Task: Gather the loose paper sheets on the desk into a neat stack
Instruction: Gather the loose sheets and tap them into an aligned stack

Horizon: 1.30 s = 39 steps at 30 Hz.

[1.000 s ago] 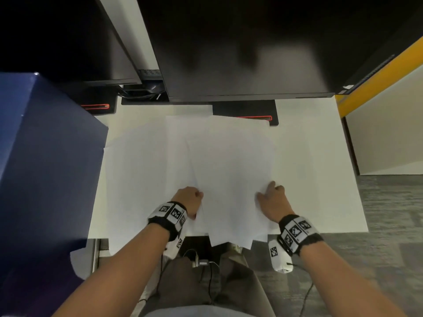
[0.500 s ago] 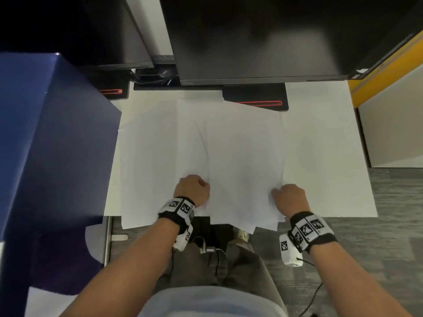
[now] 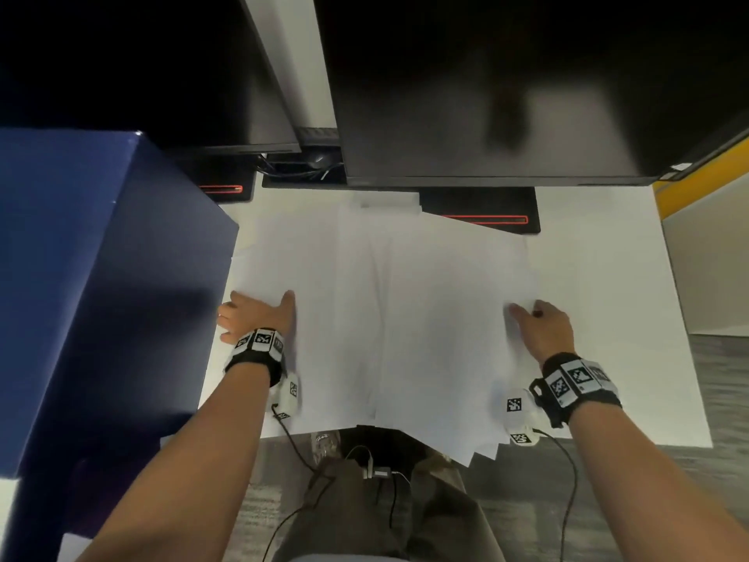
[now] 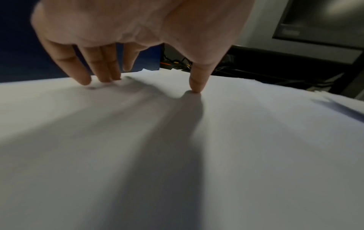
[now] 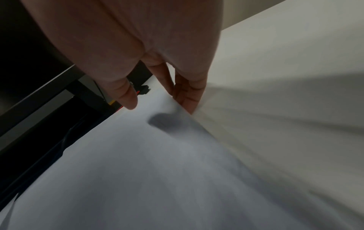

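The paper sheets (image 3: 405,318) lie fanned across the white table (image 3: 608,277), just in front of the right monitor's black base (image 3: 482,208), with their near corners hanging over the table's front edge; they overlap loosely, so the stack is not yet squared. The left hand (image 3: 253,316) sits at the far-left side of the spread, beside the blue box (image 3: 101,298); its fingers (image 4: 82,74) are straight and spread, tips pressing down on the top sheet, thumb planted apart from them, which looks like a flat hold meant to drag the outlying sheets inward. The right hand (image 3: 543,330) is at the right edge of the spread, on the side away from the blue box; from the wrist view its fingers (image 5: 187,99) tuck against the paper's edge with the thumb above, seemingly pinching or lifting that edge, though blur leaves the grip uncertain. Both hands bracket the pile, probably to sweep it together; thin sheets may slide or buckle under uneven pressure.
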Available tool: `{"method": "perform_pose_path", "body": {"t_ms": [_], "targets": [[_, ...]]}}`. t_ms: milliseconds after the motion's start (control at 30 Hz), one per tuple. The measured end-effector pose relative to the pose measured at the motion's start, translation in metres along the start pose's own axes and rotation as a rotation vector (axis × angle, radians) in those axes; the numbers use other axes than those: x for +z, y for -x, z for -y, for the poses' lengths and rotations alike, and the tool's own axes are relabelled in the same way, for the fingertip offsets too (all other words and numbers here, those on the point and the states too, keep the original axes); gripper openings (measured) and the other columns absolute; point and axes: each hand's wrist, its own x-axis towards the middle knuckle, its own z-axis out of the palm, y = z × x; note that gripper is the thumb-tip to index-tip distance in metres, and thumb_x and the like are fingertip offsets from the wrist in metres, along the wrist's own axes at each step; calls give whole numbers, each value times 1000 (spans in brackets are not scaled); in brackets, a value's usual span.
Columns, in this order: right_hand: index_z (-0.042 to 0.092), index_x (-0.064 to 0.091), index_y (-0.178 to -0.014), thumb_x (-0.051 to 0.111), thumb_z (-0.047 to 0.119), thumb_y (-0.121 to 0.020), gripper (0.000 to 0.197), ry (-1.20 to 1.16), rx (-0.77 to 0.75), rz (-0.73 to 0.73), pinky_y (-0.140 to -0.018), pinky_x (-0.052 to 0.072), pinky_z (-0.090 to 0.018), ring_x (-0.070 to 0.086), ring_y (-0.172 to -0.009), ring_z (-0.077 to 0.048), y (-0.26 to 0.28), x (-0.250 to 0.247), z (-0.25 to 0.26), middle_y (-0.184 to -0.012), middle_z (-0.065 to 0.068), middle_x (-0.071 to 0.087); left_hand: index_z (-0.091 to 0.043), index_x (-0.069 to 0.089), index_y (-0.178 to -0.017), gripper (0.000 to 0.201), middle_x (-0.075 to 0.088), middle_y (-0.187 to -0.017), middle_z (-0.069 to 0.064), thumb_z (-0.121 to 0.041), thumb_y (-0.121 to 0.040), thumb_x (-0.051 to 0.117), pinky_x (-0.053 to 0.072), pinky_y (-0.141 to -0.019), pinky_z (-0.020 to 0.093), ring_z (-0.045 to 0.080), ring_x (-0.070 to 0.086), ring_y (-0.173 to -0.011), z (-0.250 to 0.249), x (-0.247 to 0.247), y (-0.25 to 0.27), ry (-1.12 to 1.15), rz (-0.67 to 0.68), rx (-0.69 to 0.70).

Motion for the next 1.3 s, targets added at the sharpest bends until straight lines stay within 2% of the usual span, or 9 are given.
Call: {"method": "perform_pose_path", "body": {"t_ms": [133, 300, 467, 600, 700, 833, 967, 1133, 1300], "targets": [[6, 57, -82, 67, 37, -84, 32, -5, -60, 20, -67, 40, -27, 59, -79, -30, 2, 15, 12, -93, -18, 63, -5, 34, -144, 116, 42, -143, 19, -78, -60, 67, 37, -106, 56, 39, 41, -132, -2, -8, -8, 25, 109, 49], [11, 54, -89, 64, 44, -78, 36, 87, -76, 55, -74, 42, -31, 55, -82, -29, -1, 31, 13, -111, -25, 60, -21, 56, -132, 98, 49, -137, 8, -81, -54, 66, 39, -107, 51, 32, 45, -129, -23, 3, 16, 108, 245, 180], [3, 48, -136, 60, 41, -85, 65, 129, 14, 50, -101, 43, -40, 51, -120, -38, 8, 25, 12, -138, -21, 45, -9, 49, -135, 68, 59, -132, 11, -48, -84, 71, 42, -91, 27, 31, 56, -124, -26, 13, 37, 227, 410, 324], [1, 54, -124, 59, 38, -84, 54, 77, 23, 72, -88, 46, -35, 56, -110, -37, 14, 30, 12, -132, -18, 50, -8, 20, -154, 72, 39, -153, 16, -43, -99, 50, 34, -109, 34, 33, 43, -137, -31, 28, 74, 163, 536, 467], [6, 63, -117, 59, 31, -87, 39, -5, -56, 108, -78, 47, -28, 63, -100, -31, 20, 36, 22, -113, -12, 65, -9, 22, -152, 64, 44, -150, 17, -42, -102, 43, 36, -107, 35, 34, 47, -133, -44, 39, 103, 197, 628, 544], [3, 53, -135, 59, 24, -91, 49, -65, -83, 14, -96, 46, -36, 60, -109, -28, 30, 20, 18, -119, -12, 63, -12, 30, -149, 61, 52, -142, 13, -45, -100, 45, 38, -103, 30, 31, 52, -128, -34, 32, 99, 251, 604, 538], [-7, 55, -115, 52, 27, -92, 41, 130, -11, 87, -77, 50, -36, 62, -97, -39, 46, 21, -20, -113, -27, 59, -12, 50, -130, 47, 64, -122, 12, -47, -101, 37, 45, -87, 30, 29, 63, -105, 9, 27, 98, -74, 619, 574], [-7, 50, -120, 46, 17, -94, 36, 327, -45, 166, -78, 39, -35, 55, -109, -42, 78, 53, -29, -119, -27, 53, 2, 53, -122, 42, 60, -125, 22, -24, -106, 25, 44, -94, 36, 35, 57, -114, 10, 44, 140, -200, 661, 639], [-7, 54, -112, 44, 15, -94, 30, 341, -70, 69, -76, 38, -34, 56, -103, -42, 77, 28, -42, -113, -29, 57, -9, 47, -134, 50, 62, -125, 14, -46, -100, 39, 47, -91, 34, 31, 61, -111, 21, 35, 136, -130, 539, 605]]}}
